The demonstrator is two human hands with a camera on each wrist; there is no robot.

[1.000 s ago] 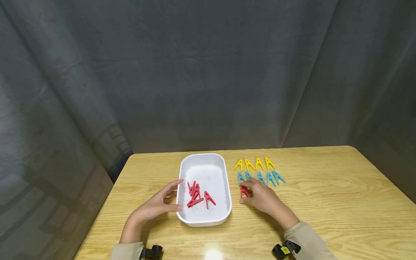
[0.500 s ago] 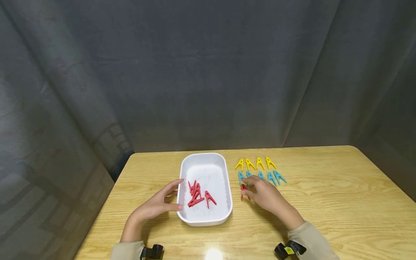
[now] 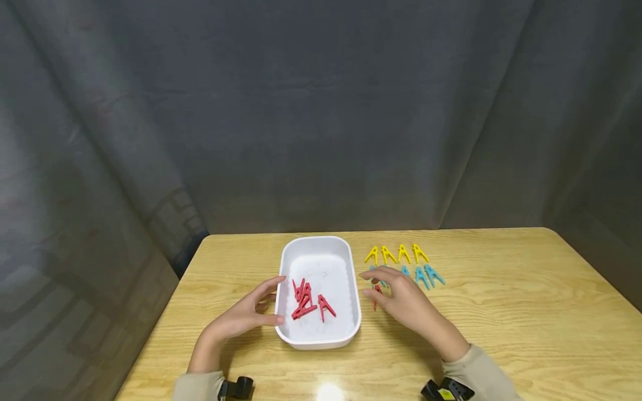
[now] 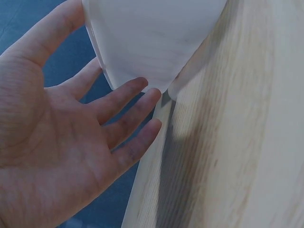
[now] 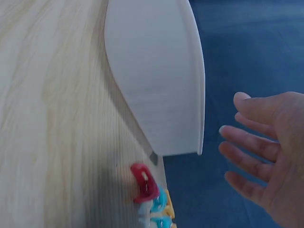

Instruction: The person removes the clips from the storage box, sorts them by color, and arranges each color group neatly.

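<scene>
Hovering right hand (image 3: 406,301) open over red peg (image 3: 377,292) | left hand (image 3: 246,317) open against tray (image 3: 321,334) | no writing

The left hand (image 3: 246,317) is held palm inward, fingers extended and relaxed, toward the bench's near left corner. The right hand (image 3: 403,298) is raised above the bench right of centre, fingers spread and straight; nothing is gripped. Both forearms are sleeved.

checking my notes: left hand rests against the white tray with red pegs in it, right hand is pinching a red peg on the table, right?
Not quite. The right hand is open and holds nothing, as the right wrist view shows; the red peg lies free on the table. The rest stands.
</scene>
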